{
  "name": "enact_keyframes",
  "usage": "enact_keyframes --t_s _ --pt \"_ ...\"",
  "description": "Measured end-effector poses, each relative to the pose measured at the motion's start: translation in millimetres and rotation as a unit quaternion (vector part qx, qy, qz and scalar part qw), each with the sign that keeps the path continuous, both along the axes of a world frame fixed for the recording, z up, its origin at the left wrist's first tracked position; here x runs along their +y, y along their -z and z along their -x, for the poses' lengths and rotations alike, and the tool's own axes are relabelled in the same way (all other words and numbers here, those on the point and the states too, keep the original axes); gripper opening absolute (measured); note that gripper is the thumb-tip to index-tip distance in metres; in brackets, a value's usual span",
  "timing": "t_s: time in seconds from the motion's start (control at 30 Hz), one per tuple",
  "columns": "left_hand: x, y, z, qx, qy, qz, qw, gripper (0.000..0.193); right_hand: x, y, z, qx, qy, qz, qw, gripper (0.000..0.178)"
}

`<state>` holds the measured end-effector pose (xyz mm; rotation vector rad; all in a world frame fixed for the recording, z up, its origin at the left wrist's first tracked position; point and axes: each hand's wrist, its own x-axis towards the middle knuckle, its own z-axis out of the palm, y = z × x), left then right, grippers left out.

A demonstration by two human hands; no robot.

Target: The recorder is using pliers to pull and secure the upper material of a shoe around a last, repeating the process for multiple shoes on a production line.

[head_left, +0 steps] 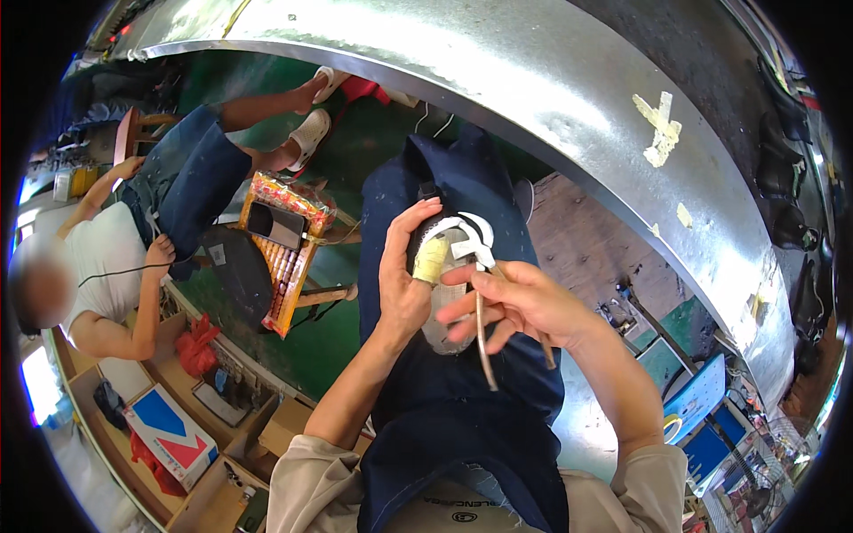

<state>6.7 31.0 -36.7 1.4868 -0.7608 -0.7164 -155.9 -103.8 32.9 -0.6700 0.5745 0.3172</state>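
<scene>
On my lap, over the dark blue apron (462, 391), lies a strappy shoe (444, 336) with a greyish foot-shaped part and white straps at its far end. My left hand (404, 289) is wrapped round its left side, the thumb covered in yellow tape (431, 259) and pressing on the upper. At the right of the shoe, my right hand (533, 302) pinches a white strap (481, 251) between thumb and forefinger, its other fingers loosely spread. Long pale strap ends (486, 360) dangle below that hand. The shoe's underside is hidden.
A shiny metal worktop (569, 107) curves across the far side. To the left, a person (115, 258) sits beside a wooden beaded stool (284, 275) bearing a phone (276, 225). Wooden compartments with a white box (171, 435) stand lower left, a blue board (697, 400) right.
</scene>
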Motion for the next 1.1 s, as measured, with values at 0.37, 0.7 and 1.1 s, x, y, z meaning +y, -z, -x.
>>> enact_keyframes --t_s 0.37,0.7,1.1 --pt "0 6 -9 0.021 -0.019 -0.001 1.0 0.039 32 38 -16 0.026 -0.068 0.586 0.807 0.04" --pt "11 4 -18 0.053 0.03 -0.02 0.998 0.041 41 25 -13 0.038 -0.015 0.449 0.892 0.036" --pt "-15 -2 -23 0.008 0.016 -0.107 0.994 0.016 49 16 6 0.033 -0.077 0.486 0.87 0.032"
